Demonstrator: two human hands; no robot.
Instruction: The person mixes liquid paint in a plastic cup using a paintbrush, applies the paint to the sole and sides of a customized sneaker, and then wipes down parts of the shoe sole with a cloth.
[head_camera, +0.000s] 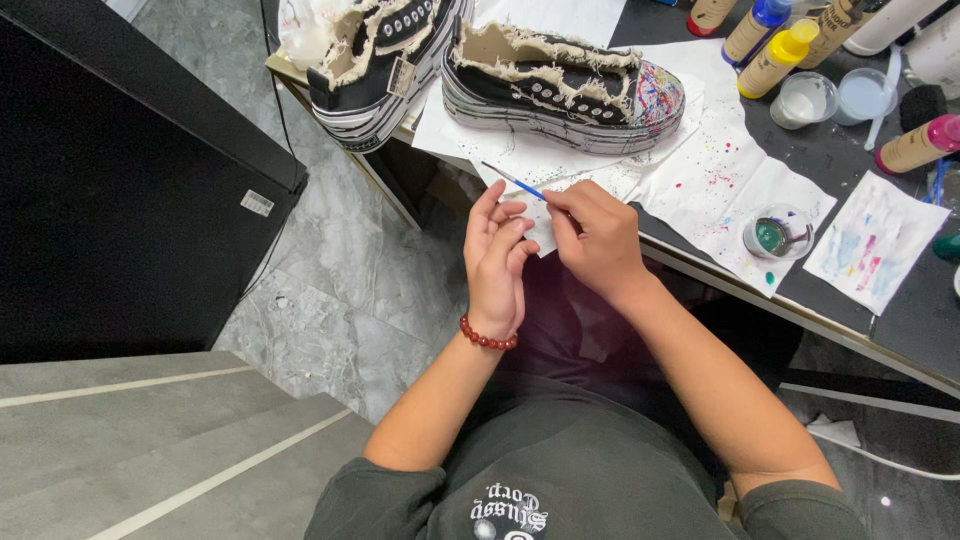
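My right hand (600, 240) pinches a thin blue-handled paintbrush (512, 181), whose tip points up and left towards the table edge. My left hand (497, 255), with a red bead bracelet on the wrist, touches the right hand's fingers and a small piece of white paper (541, 232) between them. Just beyond the hands a black frayed canvas shoe (560, 85) with a paint-splattered toe lies on white paper sheets (700, 170). A second black shoe (375, 60) stands at the table's left corner.
Several paint bottles (770, 55) stand at the back of the dark table (900, 320). Small clear cups (805, 98), a cup of teal paint (775, 235), a pink-capped bottle (915, 145) and a paint-stained paper towel (875, 240) lie to the right. A black cabinet (110, 180) is on the left.
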